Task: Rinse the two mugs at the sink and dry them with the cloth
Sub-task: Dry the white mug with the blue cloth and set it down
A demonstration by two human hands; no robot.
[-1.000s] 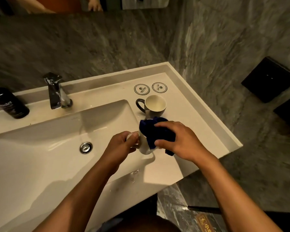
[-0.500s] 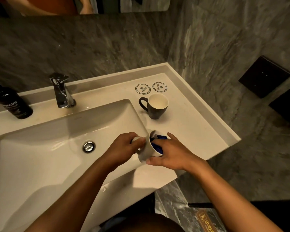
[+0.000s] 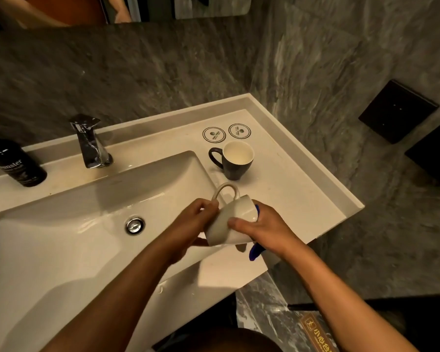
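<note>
A white mug (image 3: 225, 222) lies on its side in the air over the right edge of the sink basin (image 3: 61, 237), handle up. My left hand (image 3: 192, 222) grips its base end. At the mug's mouth, my right hand (image 3: 262, 228) holds the blue cloth (image 3: 255, 250), with the thumb across the mug's side; only small bits of cloth show above and below the hand. A dark mug (image 3: 235, 160) with a pale inside stands upright on the counter behind, handle to the left.
A chrome faucet (image 3: 90, 142) rises behind the basin, and a black bottle (image 3: 15, 163) stands at the far left. Two round coasters (image 3: 226, 133) lie near the back counter rim. Stone walls close in behind and to the right, with black panels (image 3: 396, 111).
The white mug has turned so its handle points up. The cloth, bunched over the mug a second ago, has gone to the mouth and is mostly hidden by my right hand.
</note>
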